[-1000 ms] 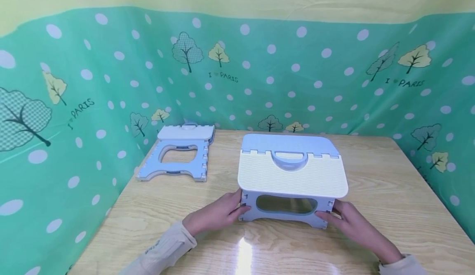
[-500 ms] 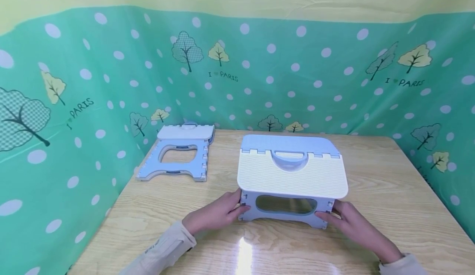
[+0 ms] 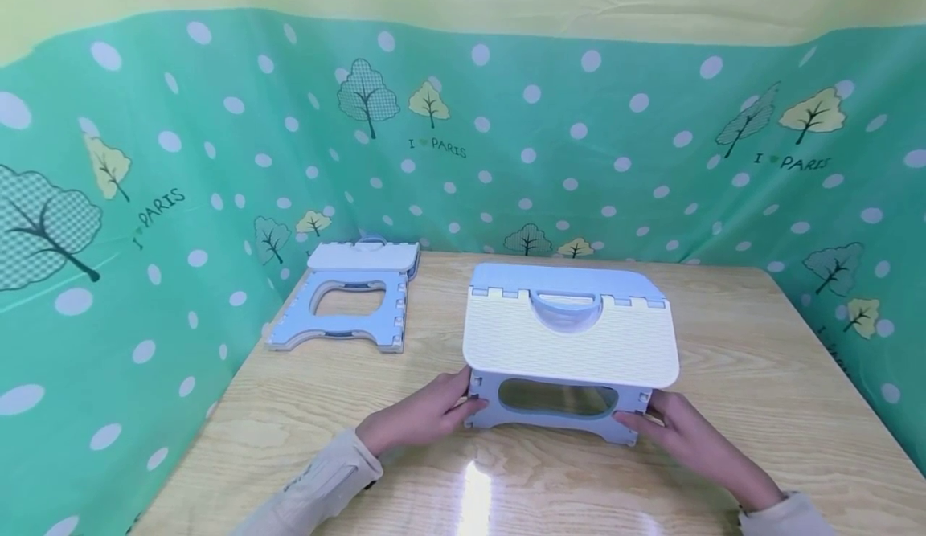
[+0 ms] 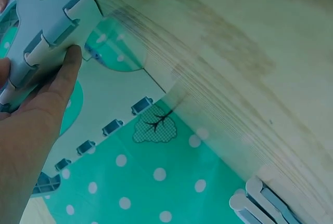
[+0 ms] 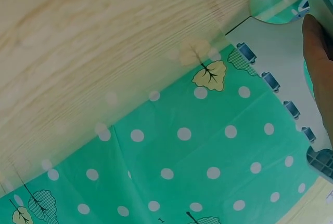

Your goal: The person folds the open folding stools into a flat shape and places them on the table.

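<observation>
An unfolded folding step stool [image 3: 571, 355] stands on the table in the head view, with a white and blue top, a blue carry handle and blue legs. My left hand [image 3: 423, 415] grips the left edge of its near leg panel, thumb in front and fingers behind. At the right edge of that same panel, my right hand [image 3: 683, 433] holds on in the same way. The left wrist view shows the left hand [image 4: 41, 112] along the hinged leg edge. Only part of the right hand [image 5: 318, 63] appears in the right wrist view, beside the leg panel.
A second folding stool [image 3: 347, 323], folded flat, lies at the back left of the wooden table [image 3: 304, 448]. Behind and along both sides hangs a green polka-dot curtain [image 3: 615, 118] with printed trees.
</observation>
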Demonstrator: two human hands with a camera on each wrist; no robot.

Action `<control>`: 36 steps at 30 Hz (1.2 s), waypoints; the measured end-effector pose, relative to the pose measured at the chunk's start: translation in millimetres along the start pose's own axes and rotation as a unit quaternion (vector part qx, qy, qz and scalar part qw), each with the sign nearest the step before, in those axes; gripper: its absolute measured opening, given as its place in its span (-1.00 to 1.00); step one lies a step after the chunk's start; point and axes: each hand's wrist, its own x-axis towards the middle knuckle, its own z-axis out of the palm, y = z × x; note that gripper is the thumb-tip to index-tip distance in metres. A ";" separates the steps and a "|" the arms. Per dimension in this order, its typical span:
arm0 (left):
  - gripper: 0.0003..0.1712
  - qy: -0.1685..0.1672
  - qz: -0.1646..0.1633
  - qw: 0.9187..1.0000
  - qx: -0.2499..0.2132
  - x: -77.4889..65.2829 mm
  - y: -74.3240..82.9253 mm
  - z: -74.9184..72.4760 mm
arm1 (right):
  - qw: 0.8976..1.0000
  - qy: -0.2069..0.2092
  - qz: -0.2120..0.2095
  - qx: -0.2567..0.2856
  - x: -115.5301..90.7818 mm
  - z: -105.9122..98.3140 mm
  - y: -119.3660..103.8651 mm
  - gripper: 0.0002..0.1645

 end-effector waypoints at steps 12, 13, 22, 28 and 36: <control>-0.47 -0.001 -0.004 1.000 -0.004 -0.7 1.2 -1.6 | 1.000 0.002 -0.001 0.000 0.7 1.1 -0.2 -0.47; -0.46 -0.001 -0.005 1.000 -0.005 -0.7 1.1 -1.7 | 1.000 0.002 -0.003 -0.001 0.8 1.3 0.1 -0.47; -0.44 0.003 -0.002 1.000 0.002 -1.2 -1.6 -0.4 | 1.000 0.003 0.009 0.005 1.3 3.9 -2.3 -0.45; -0.48 0.003 -0.010 1.000 0.000 -0.8 -1.6 0.4 | 1.000 0.004 0.014 0.001 1.7 5.4 -4.5 -0.43; -0.50 0.004 -0.010 1.000 -0.008 -1.3 -3.2 0.5 | 1.000 0.004 0.017 0.001 2.4 6.6 -4.1 -0.44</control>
